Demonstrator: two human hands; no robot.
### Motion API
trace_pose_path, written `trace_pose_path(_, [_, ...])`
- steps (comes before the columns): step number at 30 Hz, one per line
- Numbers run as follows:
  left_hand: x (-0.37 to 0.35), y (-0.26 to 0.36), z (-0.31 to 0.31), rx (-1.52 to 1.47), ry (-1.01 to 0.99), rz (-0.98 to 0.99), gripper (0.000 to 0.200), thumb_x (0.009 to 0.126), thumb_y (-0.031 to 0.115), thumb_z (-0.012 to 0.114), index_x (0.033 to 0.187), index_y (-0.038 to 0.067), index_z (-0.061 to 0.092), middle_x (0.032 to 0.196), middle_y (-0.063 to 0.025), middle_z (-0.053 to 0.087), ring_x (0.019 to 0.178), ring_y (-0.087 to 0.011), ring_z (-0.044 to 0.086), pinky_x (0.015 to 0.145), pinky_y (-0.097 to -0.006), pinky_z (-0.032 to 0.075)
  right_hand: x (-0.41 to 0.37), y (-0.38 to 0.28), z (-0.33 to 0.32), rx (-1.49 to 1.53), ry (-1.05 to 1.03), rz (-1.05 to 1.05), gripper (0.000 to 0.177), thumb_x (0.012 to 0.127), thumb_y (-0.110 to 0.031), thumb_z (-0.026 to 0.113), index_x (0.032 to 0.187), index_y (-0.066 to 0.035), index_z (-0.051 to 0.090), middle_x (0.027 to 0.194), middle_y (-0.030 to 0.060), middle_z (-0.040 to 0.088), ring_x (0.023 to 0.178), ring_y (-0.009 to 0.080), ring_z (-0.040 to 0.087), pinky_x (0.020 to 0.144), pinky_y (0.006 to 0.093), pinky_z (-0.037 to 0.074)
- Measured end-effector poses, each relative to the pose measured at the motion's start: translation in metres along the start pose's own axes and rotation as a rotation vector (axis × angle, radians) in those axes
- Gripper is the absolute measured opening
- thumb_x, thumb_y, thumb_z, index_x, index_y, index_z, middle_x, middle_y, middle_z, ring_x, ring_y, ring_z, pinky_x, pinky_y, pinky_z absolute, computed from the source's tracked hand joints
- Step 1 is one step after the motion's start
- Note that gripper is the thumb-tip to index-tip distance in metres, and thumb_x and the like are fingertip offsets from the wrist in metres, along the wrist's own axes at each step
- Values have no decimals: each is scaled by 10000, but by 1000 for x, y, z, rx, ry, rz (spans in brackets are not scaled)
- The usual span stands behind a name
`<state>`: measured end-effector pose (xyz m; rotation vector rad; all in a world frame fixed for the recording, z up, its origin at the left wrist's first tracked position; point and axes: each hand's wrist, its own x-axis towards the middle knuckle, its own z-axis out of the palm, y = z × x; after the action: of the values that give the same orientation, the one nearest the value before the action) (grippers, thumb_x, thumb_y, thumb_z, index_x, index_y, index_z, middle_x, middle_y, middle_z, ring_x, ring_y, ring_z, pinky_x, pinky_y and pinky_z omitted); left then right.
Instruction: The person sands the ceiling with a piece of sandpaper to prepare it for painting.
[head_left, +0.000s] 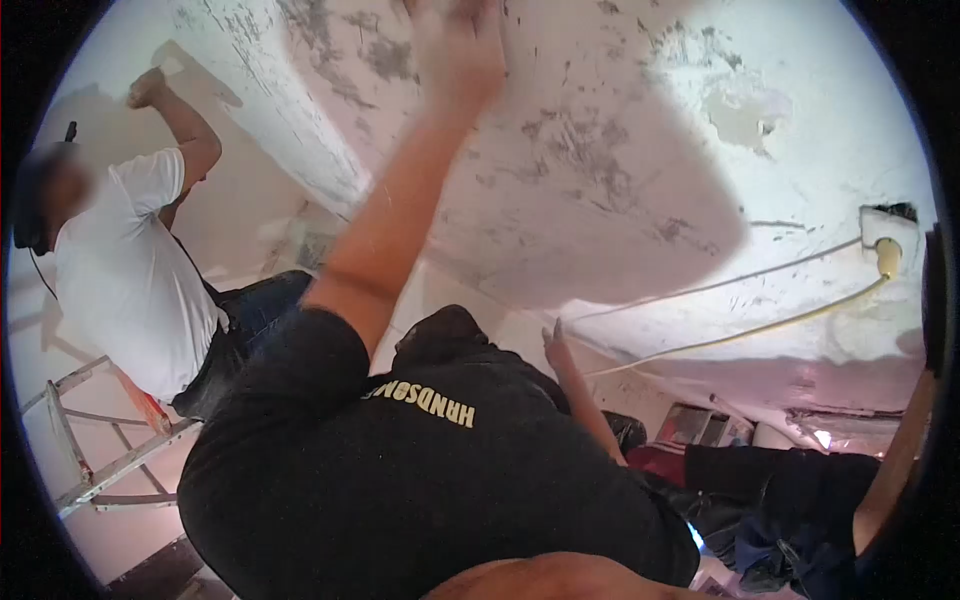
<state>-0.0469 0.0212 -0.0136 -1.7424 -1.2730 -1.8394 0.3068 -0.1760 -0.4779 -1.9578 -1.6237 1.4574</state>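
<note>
My left arm reaches up across the view to a scuffed, pale plaster wall (590, 170). At its end my left hand (460, 55) lies against or close over this surface, blurred by motion, with the fingers partly cut off by the top edge. I cannot tell whether it holds anything. Lower down, beyond my black T-shirt (400, 500), my right hand (556, 346) is held near the base of the wall. Its fingers look stretched out, and nothing shows in them.
At left, a person in a white T-shirt (140, 270) reaches to the wall beside a metal ladder (140, 475). Two cables run from a wall box (885, 235) at right. Another person in dark clothes (800, 510) is at lower right. The plaster has a chipped patch (740, 115).
</note>
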Motion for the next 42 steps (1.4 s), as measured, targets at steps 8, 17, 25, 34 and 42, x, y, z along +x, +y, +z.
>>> trace_pose_path(8, [-73,-6,8,92,29,-91,496,841,9,502,1335,28,459,1362,-237,429,1299,-361,351,1069,-401,244,20,3,16,15,-23,34,580,914,-124,502,1443,-84,269,1495,320,25,1346,413,279,1063,370,331])
trace_pose_path(17, [-90,1,-3,-52,-30,-243,466,851,16,489,1317,17,488,1449,-233,328,1386,-382,216,1135,-444,140,64,6,45,179,-35,0,691,954,-223,494,1489,-178,58,1542,195,20,1226,346,462,793,369,528])
trace_pose_path(25, [28,-53,-38,-32,122,-275,413,873,81,497,1279,11,513,1323,-248,432,1245,-382,370,1036,-437,270,96,27,57,167,4,-67,816,951,-371,492,1454,-341,-150,1556,145,55,1230,376,450,833,463,480])
trace_pose_path(34, [-91,-19,-25,215,-209,10,432,862,135,550,1266,0,478,1287,-223,461,1250,-431,371,1014,-543,299,101,-12,64,387,-17,49,774,952,-355,489,1461,-382,-93,1564,91,33,1268,442,387,958,587,359])
trace_pose_path(42, [55,-13,-49,-73,-326,-447,467,877,138,514,1330,34,472,1255,-256,493,1302,-446,309,1107,-466,197,62,-87,53,479,39,68,797,950,-384,499,1467,-347,-107,1557,108,91,1261,424,409,932,552,389])
